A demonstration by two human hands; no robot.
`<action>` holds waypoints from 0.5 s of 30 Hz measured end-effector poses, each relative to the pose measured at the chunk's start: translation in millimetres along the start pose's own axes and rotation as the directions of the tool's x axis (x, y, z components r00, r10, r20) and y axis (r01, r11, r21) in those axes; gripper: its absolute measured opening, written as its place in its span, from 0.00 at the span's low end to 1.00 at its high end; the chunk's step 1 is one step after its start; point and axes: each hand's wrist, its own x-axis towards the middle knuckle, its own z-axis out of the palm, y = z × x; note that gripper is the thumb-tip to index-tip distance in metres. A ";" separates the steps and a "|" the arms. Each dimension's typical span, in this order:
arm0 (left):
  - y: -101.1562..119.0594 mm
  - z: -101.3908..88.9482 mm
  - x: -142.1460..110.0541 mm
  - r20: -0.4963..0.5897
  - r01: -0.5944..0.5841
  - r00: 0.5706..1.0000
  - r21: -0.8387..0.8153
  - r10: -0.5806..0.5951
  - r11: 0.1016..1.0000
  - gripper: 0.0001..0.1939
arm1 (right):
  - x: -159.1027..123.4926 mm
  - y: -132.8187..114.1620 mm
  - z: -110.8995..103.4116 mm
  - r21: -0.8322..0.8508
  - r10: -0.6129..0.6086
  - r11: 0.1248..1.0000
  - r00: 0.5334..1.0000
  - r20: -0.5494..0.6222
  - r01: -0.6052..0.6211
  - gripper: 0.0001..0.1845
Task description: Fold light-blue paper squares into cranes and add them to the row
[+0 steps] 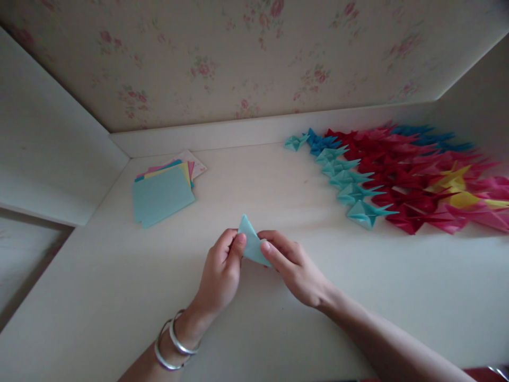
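A light teal piece of origami paper [251,245], folded into a triangle, is held between my two hands above the white tabletop. My left hand [223,268] pinches its left side, thumb on top and fingers curled behind. On the right side, my right hand [292,265] grips the paper with the thumb in front and the forefinger along the back edge. One tip of the triangle points up and away from me. Parts of the paper are hidden behind my fingers.
A fanned stack of coloured paper sheets [164,196], teal on top, lies at the back left. Rows of folded paper cranes [401,180] in teal, red, pink, blue and yellow cover the back right. A floral wall [246,63] rises behind the white tabletop [119,297].
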 end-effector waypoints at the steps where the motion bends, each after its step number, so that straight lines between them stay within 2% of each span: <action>1: 1.3 -0.4 0.0 0.060 0.005 0.998 0.007 -0.005 1.000 0.17 | 0.5 1.0 0.2 0.004 -0.008 1.000 1.000 -0.022 0.008 0.20; 4: 5.5 -0.6 -0.4 0.195 0.019 0.980 0.047 -0.028 0.999 0.17 | 2.2 4.1 2.5 -0.021 -0.020 1.000 0.993 -0.116 0.018 0.19; 7: 7.4 -0.6 -0.5 0.245 0.031 0.968 0.078 -0.049 0.996 0.18 | 3.4 5.5 4.9 -0.087 -0.040 0.996 0.983 -0.179 0.024 0.19; 12: 6.1 -0.2 -1.7 0.325 0.085 0.941 0.043 -0.094 0.995 0.18 | 3.3 5.1 3.7 -0.017 -0.017 1.000 0.989 -0.150 0.014 0.18; 15: 6.6 0.8 -3.6 0.370 0.129 0.920 0.021 -0.127 0.991 0.18 | 2.1 6.2 3.2 -0.066 -0.051 0.997 0.985 -0.162 0.041 0.18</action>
